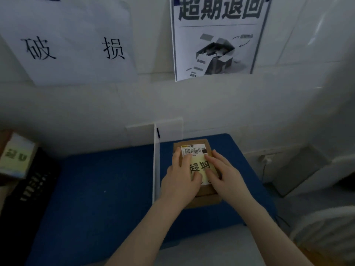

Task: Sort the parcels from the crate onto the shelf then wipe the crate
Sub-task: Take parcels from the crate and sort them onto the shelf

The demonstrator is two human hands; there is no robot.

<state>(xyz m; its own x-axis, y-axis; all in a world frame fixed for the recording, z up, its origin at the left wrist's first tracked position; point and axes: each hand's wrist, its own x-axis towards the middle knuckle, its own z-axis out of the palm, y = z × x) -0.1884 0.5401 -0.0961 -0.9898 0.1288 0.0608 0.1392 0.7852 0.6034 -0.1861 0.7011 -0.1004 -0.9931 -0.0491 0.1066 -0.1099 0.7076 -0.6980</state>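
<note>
cardboard parcel [206, 201] on blue shelf [107, 189], right of white divider [156, 160] | left hand [180, 177], right hand [221, 175]: fingers flat, pressing yellow note [199, 166] | risk: note could lift with fingers

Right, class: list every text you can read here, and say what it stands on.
"破 损": wall sheet, left.
"超期退回": poster, right; its small print is blurred.
"超期": yellow note on the parcel.
"5028 P021-00 044", roughly: white label.
Pale box and black item, left: blurred.
</note>
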